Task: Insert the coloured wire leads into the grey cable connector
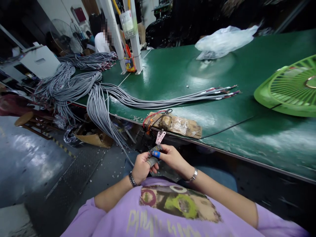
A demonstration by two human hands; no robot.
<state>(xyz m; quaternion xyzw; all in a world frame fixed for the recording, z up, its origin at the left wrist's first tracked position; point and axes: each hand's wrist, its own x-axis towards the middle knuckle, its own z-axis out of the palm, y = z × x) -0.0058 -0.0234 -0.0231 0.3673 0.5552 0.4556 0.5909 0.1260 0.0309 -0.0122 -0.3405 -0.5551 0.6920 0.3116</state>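
Close in front of my body, my left hand [141,168] is closed around a grey cable [128,157], which runs down to it from the bundle over the table edge. My right hand [172,159] meets it fingertip to fingertip, its fingers pinched together. A blue wrap [156,154] covers the tip of my right thumb. Dark greyish wraps show around other fingertips. What my right fingers pinch is too small and covered to make out. Just beyond the hands, a pink clip [160,137] sticks out from the table edge.
On the green table [172,72] lie several grey cables [153,104] with stripped ends and a worn wooden block [182,125]. A green fan [291,89] stands right, a plastic bag [224,41] behind. Coiled cables [74,85] pile up left. A person [101,42] sits farther back.
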